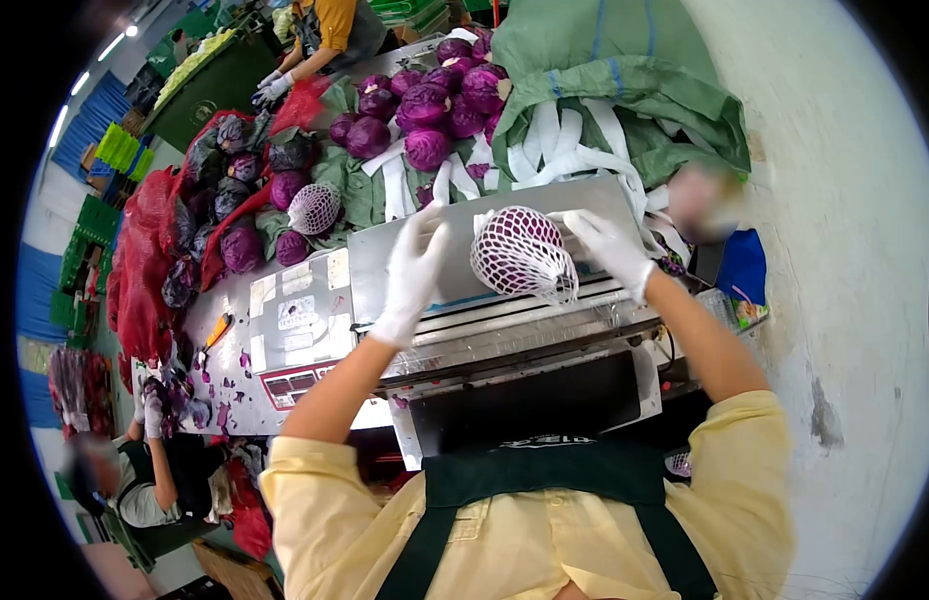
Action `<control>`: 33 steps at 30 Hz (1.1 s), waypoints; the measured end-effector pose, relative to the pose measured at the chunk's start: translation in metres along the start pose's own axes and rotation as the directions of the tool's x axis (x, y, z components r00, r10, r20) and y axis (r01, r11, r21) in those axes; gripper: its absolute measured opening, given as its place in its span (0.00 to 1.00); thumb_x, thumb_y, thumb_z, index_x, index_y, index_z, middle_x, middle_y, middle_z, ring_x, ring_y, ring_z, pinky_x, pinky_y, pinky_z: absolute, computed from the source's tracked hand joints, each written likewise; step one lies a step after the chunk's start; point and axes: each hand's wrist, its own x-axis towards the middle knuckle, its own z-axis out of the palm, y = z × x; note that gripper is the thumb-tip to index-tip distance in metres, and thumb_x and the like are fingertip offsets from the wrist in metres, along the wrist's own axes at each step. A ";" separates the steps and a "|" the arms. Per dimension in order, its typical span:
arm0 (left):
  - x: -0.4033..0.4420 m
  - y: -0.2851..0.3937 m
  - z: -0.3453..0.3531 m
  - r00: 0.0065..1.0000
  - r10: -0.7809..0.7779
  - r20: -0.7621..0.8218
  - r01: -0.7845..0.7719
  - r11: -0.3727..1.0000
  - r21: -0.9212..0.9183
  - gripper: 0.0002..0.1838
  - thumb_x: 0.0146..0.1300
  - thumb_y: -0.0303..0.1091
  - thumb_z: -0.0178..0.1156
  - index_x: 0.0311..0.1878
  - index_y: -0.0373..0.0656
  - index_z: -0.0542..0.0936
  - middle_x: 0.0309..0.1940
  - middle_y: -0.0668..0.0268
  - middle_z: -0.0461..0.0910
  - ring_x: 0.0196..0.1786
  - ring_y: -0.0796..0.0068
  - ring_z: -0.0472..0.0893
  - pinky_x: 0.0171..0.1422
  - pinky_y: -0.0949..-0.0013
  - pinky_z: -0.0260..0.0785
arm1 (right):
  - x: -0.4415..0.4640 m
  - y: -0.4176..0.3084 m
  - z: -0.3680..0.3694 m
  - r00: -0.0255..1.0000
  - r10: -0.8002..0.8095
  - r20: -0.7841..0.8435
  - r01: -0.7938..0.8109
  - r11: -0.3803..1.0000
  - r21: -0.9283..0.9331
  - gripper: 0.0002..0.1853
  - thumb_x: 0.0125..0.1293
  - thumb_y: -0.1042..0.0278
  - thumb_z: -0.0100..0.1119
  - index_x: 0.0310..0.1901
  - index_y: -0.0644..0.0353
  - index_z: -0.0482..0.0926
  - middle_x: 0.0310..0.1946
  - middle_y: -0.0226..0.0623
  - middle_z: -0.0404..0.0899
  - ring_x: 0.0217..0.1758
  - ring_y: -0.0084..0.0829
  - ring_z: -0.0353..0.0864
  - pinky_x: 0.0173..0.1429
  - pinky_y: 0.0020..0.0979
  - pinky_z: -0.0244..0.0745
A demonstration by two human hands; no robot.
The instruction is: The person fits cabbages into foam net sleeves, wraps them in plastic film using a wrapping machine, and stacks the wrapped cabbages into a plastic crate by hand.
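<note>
A red cabbage in a white foam net (525, 250) rests on the metal wrapping machine (380, 262), with the loose end of the net bunched toward me. My left hand (415, 270), in a white glove, is raised just left of it with fingers apart and holds nothing. My right hand (607, 245), also gloved, is at the cabbage's right side with fingers stretched out. Its fingertips are close to the net; I cannot tell whether they touch it.
Bare red cabbages (425, 105) are heaped behind the machine, beside white foam nets (555, 140) and a green woven sack (615, 60). Another netted cabbage (315, 208) lies left, near red mesh bags (145, 260) and an orange-handled knife (219, 330). Co-workers stand at the far side and lower left.
</note>
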 end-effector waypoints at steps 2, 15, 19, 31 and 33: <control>-0.032 0.028 -0.042 0.950 0.240 0.199 -0.306 0.836 0.455 0.25 0.61 0.33 0.63 0.63 0.55 0.74 0.44 0.61 0.78 0.40 0.68 0.80 0.48 0.67 0.73 | -0.029 -0.014 -0.037 0.965 -0.258 0.044 0.245 0.833 -0.496 0.19 0.72 0.57 0.50 0.58 0.59 0.76 0.54 0.40 0.78 0.57 0.32 0.76 0.63 0.30 0.68; -0.071 0.019 -0.035 0.468 0.203 0.860 -0.883 0.132 0.450 0.20 0.58 0.30 0.57 0.55 0.55 0.77 0.53 0.62 0.76 0.39 0.64 0.84 0.32 0.65 0.77 | -0.068 0.009 -0.043 0.696 -0.266 0.667 0.697 0.025 -0.717 0.08 0.58 0.65 0.60 0.39 0.50 0.77 0.34 0.34 0.74 0.35 0.36 0.79 0.38 0.36 0.77; -0.093 0.030 -0.041 0.863 0.045 0.503 -0.299 0.848 0.437 0.08 0.66 0.27 0.53 0.46 0.45 0.78 0.46 0.63 0.81 0.35 0.72 0.84 0.35 0.70 0.76 | -0.098 -0.018 -0.050 0.976 0.087 0.200 0.033 0.848 -0.528 0.01 0.65 0.75 0.54 0.36 0.61 0.73 0.30 0.36 0.75 0.31 0.28 0.82 0.37 0.30 0.76; 0.017 0.021 0.012 0.795 0.337 0.504 -0.529 0.792 0.304 0.61 0.38 0.48 0.80 0.74 0.46 0.54 0.70 0.52 0.62 0.69 0.53 0.67 0.73 0.63 0.60 | 0.067 0.009 -0.042 0.787 -0.430 0.442 0.547 0.155 -0.823 0.26 0.64 0.72 0.56 0.64 0.58 0.65 0.43 0.48 0.80 0.44 0.45 0.82 0.53 0.34 0.77; 0.019 0.012 0.024 0.861 0.268 0.431 -0.362 0.920 0.150 0.60 0.39 0.48 0.79 0.74 0.47 0.54 0.68 0.51 0.65 0.68 0.52 0.69 0.72 0.63 0.61 | 0.060 0.019 -0.009 0.746 -0.530 0.403 0.662 0.523 -0.537 0.36 0.63 0.71 0.59 0.71 0.58 0.56 0.51 0.51 0.78 0.53 0.48 0.79 0.60 0.35 0.73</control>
